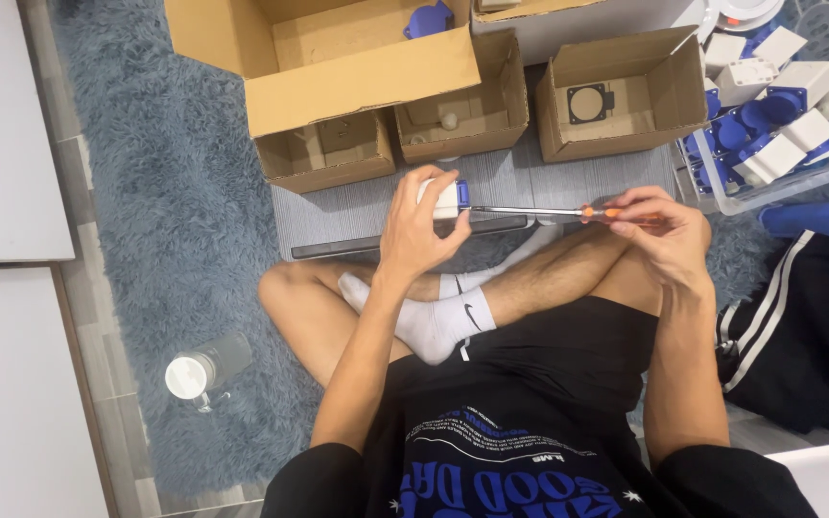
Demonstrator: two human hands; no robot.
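Observation:
My left hand (421, 225) grips a small white and blue socket part (450, 199) above my crossed legs. My right hand (659, 230) holds a screwdriver with an orange handle (599, 213); its long metal shaft (520, 210) runs left and its tip meets the blue side of the socket part. Both hands hover over a grey board (510, 182) lying on the rug in front of me.
Three small open cardboard boxes (621, 91) stand beyond the board, with a larger open box (338, 48) behind them. A clear bin (722, 187) of white and blue socket parts sits at the right. A bottle (205, 366) lies on the shaggy blue rug (175, 211) at the left.

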